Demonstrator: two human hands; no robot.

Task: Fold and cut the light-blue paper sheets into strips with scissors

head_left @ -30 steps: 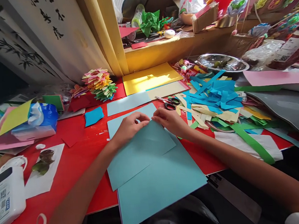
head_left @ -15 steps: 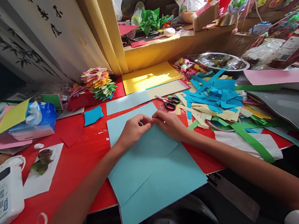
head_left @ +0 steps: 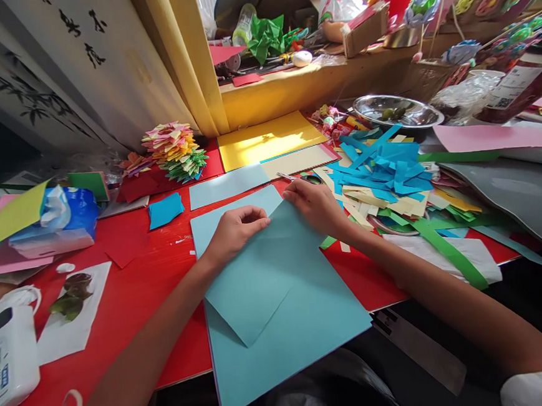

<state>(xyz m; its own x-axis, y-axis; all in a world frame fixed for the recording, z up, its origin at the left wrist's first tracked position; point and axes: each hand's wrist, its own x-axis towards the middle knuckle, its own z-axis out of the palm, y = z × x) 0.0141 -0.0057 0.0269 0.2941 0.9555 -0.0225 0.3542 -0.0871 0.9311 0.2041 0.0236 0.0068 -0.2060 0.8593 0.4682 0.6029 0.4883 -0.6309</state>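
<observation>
Sheet [head_left: 253,279]: pale blue, lying at an angle on top of the stack [head_left: 310,344], its far corner between our hands and another corner pointing towards us.
Left hand [head_left: 240,230]: fingers curled, thumb and forefinger tips closed together at the sheet's far edge; we cannot tell whether paper is between them.
Right hand [head_left: 313,206]: thumb and forefinger gripping the far corner of the sheet, the other fingers bent in; the tips of our two hands are near each other but apart.
Stack: more pale blue paper, flat on the red table [head_left: 169,286], its near end sticking out past the table's near edge.
Scissors [head_left: 288,176]: just beyond our right hand, which partly hides them.
Strips [head_left: 390,168]: blue, cream and green, heaped to the right of the scissors.
Bowl [head_left: 361,105]: metal, on the far right behind the strips, with small dark green things in it.
Yellow paper [head_left: 270,142]: flat at the far side, beyond a pale blue and cream band [head_left: 227,186].
Folded pieces [head_left: 173,148]: pink, yellow and green, piled up left of the yellow paper.
Blue squares [head_left: 166,210]: left of the stack.
Charger-like box [head_left: 11,355]: white, at our near left.
</observation>
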